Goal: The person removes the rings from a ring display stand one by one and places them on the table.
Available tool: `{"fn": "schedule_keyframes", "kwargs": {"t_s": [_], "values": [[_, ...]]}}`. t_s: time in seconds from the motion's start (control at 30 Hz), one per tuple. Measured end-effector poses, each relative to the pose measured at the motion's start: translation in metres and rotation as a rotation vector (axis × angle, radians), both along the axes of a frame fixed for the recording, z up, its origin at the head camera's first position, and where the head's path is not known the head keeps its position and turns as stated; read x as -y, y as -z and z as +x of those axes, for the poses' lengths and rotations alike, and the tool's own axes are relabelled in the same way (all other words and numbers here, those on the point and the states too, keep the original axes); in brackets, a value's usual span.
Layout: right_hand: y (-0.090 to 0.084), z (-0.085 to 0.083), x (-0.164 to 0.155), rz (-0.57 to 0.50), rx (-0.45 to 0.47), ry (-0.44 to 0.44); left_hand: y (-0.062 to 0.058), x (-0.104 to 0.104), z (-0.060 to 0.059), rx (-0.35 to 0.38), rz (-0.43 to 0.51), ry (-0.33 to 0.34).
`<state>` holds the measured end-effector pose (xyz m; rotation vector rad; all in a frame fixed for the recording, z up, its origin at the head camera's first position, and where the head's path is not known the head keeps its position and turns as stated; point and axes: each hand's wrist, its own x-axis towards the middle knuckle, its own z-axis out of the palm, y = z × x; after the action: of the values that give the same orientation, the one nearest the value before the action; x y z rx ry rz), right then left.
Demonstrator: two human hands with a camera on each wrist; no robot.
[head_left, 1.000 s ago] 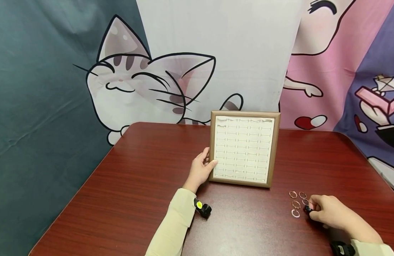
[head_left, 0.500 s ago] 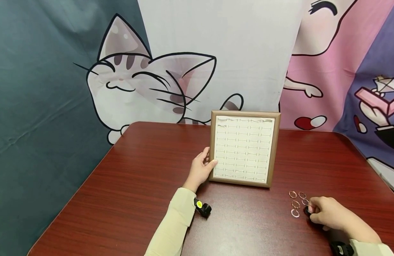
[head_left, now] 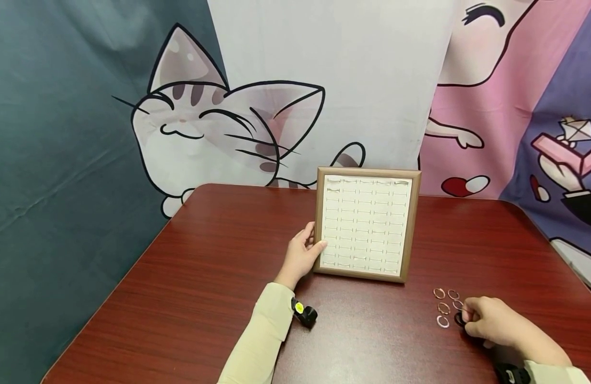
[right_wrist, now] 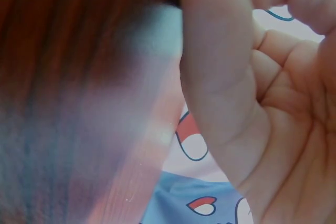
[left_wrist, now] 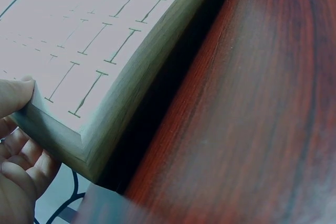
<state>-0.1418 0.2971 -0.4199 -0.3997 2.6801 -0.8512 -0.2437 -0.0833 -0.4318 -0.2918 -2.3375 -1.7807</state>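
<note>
My left hand (head_left: 300,256) grips the left edge of a wood-framed ring display board (head_left: 362,229), thumb over the front and the other fingers behind. The board leans upright on the table, its cream face lined with rows of slots. In the left wrist view the thumb presses a corner of the frame (left_wrist: 142,72). My right hand (head_left: 492,320) is low at the table with thumb and index finger together at the right side of a black ring (head_left: 458,319). Several other rings lie just left of it, among them a pale one (head_left: 442,321) and a gold-toned one (head_left: 439,294).
The dark red wooden table (head_left: 218,256) reaches back to a cartoon-printed cloth backdrop (head_left: 386,80). A black wrist camera (head_left: 305,314) sits on the left sleeve. In the left wrist view, a dark cable (left_wrist: 65,203) hangs below the board.
The black ring, earlier bunched at the right fingertips, now shows flatter and more fully on the table beside them. The right hand has shifted very slightly; the left hand and board stay put.
</note>
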Motion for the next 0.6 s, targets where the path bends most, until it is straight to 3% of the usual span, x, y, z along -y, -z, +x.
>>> {"fn": "schedule_keyframes", "kwargs": {"t_s": [0.23,0.37,0.47,0.6], "values": [[-0.002,0.001,0.001,0.005,-0.012,0.006,-0.005,-0.002,0.003,0.001,-0.008,0.002],[-0.006,0.000,0.006,0.013,-0.070,0.007,0.000,-0.003,-0.001,-0.003,-0.024,-0.005],[-0.010,-0.003,0.011,0.033,-0.179,0.023,0.000,-0.002,-0.001,-0.018,-0.022,0.002],[-0.013,-0.007,0.020,0.056,-0.416,0.093,0.000,0.001,-0.001,-0.021,-0.048,0.017]]}}
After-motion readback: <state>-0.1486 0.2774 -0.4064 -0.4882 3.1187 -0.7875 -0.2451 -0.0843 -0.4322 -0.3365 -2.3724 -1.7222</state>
